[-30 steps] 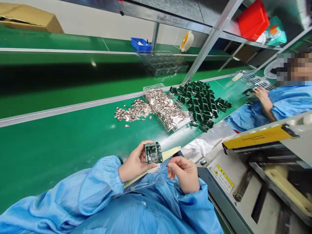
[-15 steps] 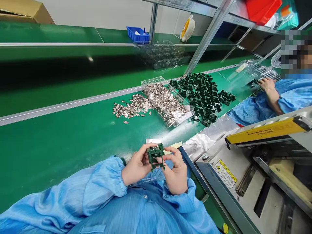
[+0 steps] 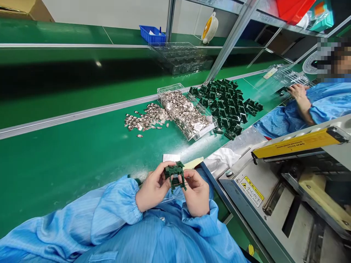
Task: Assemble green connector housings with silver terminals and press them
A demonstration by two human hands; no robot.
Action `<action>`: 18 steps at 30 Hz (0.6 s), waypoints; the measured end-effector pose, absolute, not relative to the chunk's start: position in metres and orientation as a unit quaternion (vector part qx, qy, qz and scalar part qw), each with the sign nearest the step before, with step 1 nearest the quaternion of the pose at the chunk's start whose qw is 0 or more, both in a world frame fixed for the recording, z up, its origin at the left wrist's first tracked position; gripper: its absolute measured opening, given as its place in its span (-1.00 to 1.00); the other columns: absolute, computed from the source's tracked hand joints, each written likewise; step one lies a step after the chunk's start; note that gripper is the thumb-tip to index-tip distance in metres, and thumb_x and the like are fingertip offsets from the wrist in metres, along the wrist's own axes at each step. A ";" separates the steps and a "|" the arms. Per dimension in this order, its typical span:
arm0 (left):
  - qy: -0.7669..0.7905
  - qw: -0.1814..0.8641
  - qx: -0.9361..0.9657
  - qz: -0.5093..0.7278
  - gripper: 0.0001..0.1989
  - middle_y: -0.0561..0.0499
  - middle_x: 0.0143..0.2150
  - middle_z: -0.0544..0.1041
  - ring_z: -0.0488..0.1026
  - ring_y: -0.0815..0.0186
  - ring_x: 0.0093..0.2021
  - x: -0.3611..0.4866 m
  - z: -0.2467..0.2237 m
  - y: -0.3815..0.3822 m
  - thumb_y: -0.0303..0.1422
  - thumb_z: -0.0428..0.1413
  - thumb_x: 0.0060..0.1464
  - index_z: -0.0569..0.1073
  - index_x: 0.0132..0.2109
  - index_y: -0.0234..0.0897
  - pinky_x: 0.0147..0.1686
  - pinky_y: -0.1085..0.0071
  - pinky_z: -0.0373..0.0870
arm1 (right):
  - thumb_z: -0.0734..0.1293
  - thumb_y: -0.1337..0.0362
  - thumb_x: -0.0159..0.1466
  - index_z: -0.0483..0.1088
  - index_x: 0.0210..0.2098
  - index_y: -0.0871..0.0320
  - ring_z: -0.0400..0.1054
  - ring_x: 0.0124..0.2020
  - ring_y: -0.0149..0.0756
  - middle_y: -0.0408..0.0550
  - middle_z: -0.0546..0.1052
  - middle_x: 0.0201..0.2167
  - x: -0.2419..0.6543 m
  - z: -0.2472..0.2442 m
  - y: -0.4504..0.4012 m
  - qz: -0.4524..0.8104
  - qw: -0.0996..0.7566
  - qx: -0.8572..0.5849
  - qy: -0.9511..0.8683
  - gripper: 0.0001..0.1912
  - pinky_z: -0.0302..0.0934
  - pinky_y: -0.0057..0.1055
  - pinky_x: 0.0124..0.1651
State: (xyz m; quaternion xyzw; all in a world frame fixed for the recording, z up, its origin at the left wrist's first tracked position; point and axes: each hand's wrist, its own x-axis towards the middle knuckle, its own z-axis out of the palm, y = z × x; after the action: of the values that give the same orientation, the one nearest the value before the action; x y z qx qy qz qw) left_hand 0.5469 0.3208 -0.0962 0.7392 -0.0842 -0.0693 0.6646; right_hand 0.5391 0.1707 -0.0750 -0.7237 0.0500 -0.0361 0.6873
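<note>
A dark green plastic frame (image 3: 175, 172) is held up between my hands, near my chest. My left hand (image 3: 151, 190) grips its left side, fingers on top and thumb below. At its right side, my right hand (image 3: 197, 193) has its fingers closed on the same frame, the thumb at the frame's opening. Small metal parts (image 3: 148, 117) lie loose on the green table (image 3: 82, 153), beside a clear box (image 3: 199, 136) filled with more of them. Behind and right of the box is a pile of green frames (image 3: 227, 106).
A machine with a yellow bar (image 3: 296, 142) stands at the right. Past it, a co-worker's hand (image 3: 298, 91) touches a dark part. Clear trays (image 3: 181, 58), a blue bin (image 3: 152, 35) and a small fan (image 3: 210, 28) are at the back. A metal post (image 3: 233, 40) rises behind the pile.
The green frame has tilted slightly in my hands, and the fingers of my right hand have drawn in closer to it. The whole view has shifted a little.
</note>
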 end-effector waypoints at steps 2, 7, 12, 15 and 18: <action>-0.079 0.666 0.738 -0.067 -0.60 0.00 -0.30 0.50 0.42 0.35 -0.40 0.545 -0.094 0.319 -0.24 0.08 0.18 0.33 0.13 -0.23 -0.41 0.48 0.38 | 0.45 0.22 0.12 0.44 -0.45 0.14 0.41 -0.34 -0.24 -0.05 0.50 -0.39 0.539 -0.075 0.172 -0.038 0.710 -0.700 0.060 -0.85 0.37 -0.37 -0.26; -0.074 0.661 0.744 -0.062 -0.63 0.00 -0.28 0.51 0.44 0.36 -0.38 0.541 -0.088 0.316 -0.33 0.08 0.16 0.33 0.11 -0.25 -0.39 0.50 0.39 | 0.50 0.26 0.02 0.43 -0.53 0.15 0.40 -0.42 -0.28 -0.08 0.50 -0.47 0.536 -0.078 0.175 -0.066 0.737 -0.665 0.096 -0.83 0.36 -0.43 -0.37; -0.098 0.657 0.744 -0.075 -0.66 -0.01 -0.28 0.53 0.47 0.33 -0.30 0.533 -0.086 0.313 -0.38 0.06 0.16 0.34 0.09 -0.27 -0.32 0.48 0.42 | 0.50 0.27 0.01 0.42 -0.56 0.15 0.34 -0.51 -0.36 -0.13 0.49 -0.52 0.523 -0.081 0.176 -0.060 0.766 -0.629 0.117 -0.82 0.32 -0.48 -0.44; -0.124 0.647 0.744 -0.107 -0.65 0.00 -0.33 0.52 0.49 0.31 -0.28 0.537 -0.087 0.316 -0.39 0.05 0.17 0.33 0.10 -0.28 -0.32 0.47 0.44 | 0.51 0.18 0.04 0.44 -0.50 0.15 0.35 -0.49 -0.34 -0.12 0.49 -0.51 0.515 -0.088 0.166 -0.053 0.761 -0.635 0.125 -0.78 0.34 -0.45 -0.42; -0.126 0.653 0.740 -0.097 -0.63 -0.04 -0.19 0.52 0.50 0.30 -0.23 0.553 -0.088 0.320 -0.37 0.06 0.16 0.32 0.12 -0.27 -0.27 0.45 0.47 | 0.46 0.00 0.13 0.47 -0.34 0.15 0.38 -0.38 -0.28 -0.08 0.49 -0.42 0.508 -0.108 0.151 -0.075 0.735 -0.651 0.173 -0.67 0.39 -0.38 -0.34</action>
State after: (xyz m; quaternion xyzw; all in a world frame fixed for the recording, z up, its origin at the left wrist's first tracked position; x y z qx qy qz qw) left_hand 0.5534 0.3200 -0.0879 0.7403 -0.1257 -0.0966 0.6533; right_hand 0.5084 0.1512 -0.1080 -0.6514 0.1726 -0.0752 0.7350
